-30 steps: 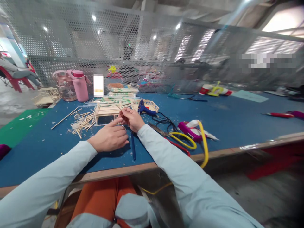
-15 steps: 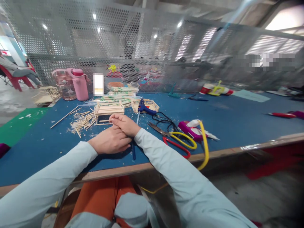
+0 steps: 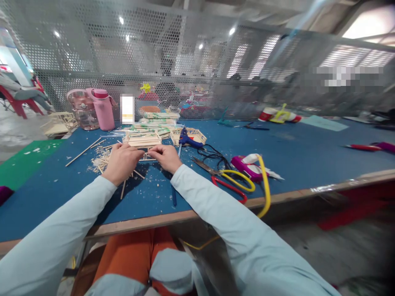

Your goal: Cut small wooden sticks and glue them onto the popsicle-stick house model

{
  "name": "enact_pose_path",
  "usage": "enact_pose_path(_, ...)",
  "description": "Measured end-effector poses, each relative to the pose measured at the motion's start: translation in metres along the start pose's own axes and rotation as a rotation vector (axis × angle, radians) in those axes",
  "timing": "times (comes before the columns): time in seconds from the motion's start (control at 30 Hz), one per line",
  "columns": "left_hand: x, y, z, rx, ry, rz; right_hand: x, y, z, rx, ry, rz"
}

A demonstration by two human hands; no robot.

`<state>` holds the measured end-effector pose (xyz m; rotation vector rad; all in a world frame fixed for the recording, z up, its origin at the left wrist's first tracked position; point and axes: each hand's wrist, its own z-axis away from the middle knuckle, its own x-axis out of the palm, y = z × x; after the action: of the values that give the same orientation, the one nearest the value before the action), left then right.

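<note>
Both hands rest on the blue table point(image 3: 296, 160) in front of a small box frame built of thin wooden sticks point(image 3: 141, 140). My left hand point(image 3: 121, 163) is curled, with several loose sticks point(image 3: 124, 188) poking out below its fingers. My right hand point(image 3: 166, 158) is closed in a pinch on a thin stick that spans between the two hands at the frame's near edge. A heap of stick offcuts point(image 3: 100, 159) lies just left of my left hand.
A blue glue gun point(image 3: 187, 140) with black cable lies behind my right hand. Red-and-yellow scissors point(image 3: 231, 183), a magenta tool point(image 3: 248, 166) and a yellow hose point(image 3: 266, 185) lie to the right. A pink bottle point(image 3: 103, 109) and clear jug point(image 3: 81, 109) stand at the back left.
My left hand has moved up and left off my right wrist to the stick frame and now holds sticks. My right hand stayed by the frame, now pinching a stick.
</note>
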<state>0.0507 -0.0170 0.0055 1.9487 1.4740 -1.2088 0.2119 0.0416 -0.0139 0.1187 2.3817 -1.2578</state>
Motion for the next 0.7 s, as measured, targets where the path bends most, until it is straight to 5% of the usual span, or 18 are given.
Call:
enact_pose_path(0.23,0.005,-0.004,0.001,-0.126,-0.216,-0.009,-0.024,-0.001,-0.006,0.038,0.288,-0.059)
enact_pose_path(0.7,0.011,-0.004,-0.005,-0.192,-0.194,-0.022,-0.016,0.007,-0.005,0.031,0.145,0.014)
